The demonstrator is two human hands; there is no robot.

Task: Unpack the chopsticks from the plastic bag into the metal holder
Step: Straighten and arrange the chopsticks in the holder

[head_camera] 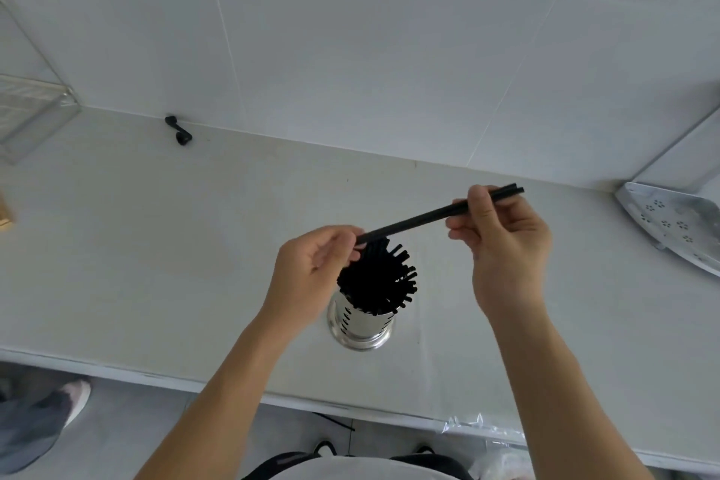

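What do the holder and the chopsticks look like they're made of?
Holder: polished metal, likely stainless steel; mirror-like sheen, punched slots in its wall. Chopsticks: matte black, probably plastic or lacquered wood; no grain or glare shows, so I can't tell which.

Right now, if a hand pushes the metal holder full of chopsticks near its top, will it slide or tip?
It may well tip: the metal holder is tall and narrow, and the black chopsticks fan out well above its rim, so the weight probably sits high. Its wider foot should help a little. The polished steel could also slide on the smooth counter.
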